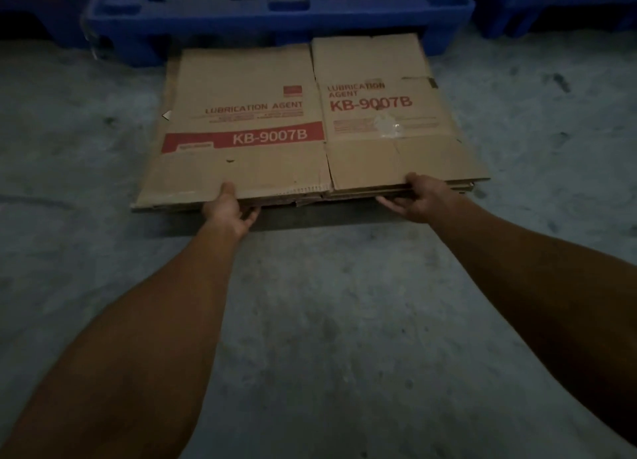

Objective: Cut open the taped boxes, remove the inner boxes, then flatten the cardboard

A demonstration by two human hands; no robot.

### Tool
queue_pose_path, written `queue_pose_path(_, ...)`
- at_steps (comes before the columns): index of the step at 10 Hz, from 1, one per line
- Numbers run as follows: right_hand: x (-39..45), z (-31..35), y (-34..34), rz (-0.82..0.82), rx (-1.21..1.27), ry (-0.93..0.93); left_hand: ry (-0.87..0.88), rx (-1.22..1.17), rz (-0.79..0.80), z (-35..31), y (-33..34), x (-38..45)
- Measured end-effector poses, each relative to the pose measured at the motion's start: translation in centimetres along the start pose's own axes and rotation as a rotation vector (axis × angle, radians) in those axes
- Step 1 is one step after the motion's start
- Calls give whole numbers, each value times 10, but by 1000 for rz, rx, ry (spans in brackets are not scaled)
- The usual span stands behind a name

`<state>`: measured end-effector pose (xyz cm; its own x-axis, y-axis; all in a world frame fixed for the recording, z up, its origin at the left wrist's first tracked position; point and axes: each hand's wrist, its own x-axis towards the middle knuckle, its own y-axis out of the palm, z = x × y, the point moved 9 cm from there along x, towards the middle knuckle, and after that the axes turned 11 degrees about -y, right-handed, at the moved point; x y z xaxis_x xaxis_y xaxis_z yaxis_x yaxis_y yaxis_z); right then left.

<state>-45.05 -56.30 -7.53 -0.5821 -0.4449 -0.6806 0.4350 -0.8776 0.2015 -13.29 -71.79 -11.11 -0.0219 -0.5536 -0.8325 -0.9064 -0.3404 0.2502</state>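
The flattened cardboard (310, 124) lies as a stack of several collapsed sheets on the concrete floor (327, 320), its far edge close against the blue plastic pallet (275, 10). The top sheet shows two printed panels side by side, both marked "LUBRICATION AGENT KB-9007B", with a patch of torn tape residue (387, 126) on the right panel. The near edge of the stack is raised slightly off the floor; a dark shadow band lies beneath it. The left hand (229, 207) grips the near edge left of centre, thumb on top of the sheet and fingers curled beneath. The right hand (418, 195) grips the near edge right of centre in the same manner, closed over the layered edges. Both arms are extended forward. A second blue pallet (551, 3) stands at the upper right, and a small pale scrap (166, 115) lies at the left edge of the stack. Task status, as a judgement: the cutting and emptying steps appear complete for these boxes, since no upright taped box, no inner box and no cutting tool is in view. Flattening also appears complete for the sheets shown. What remains is likely limited to squaring or relocating the stack; whether further boxes wait outside the view cannot be told.
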Motion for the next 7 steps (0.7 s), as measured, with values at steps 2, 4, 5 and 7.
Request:
queue_pose_path(2, 27, 14, 14, -18, 27, -60, -46, 128, -26, -18, 26, 30)
queue_pose_path(4, 57, -16, -4, -41, -47, -32, -54, 242, -113, 4, 17, 53)
queue_pose_path(5, 67, -26, -11, -32, -170, -69, -6, 321, -177, 8, 13, 54)
queue_pose_path(7, 67, -42, -16, 57, -456, -7, -34, 558, -169, 46, 21, 15)
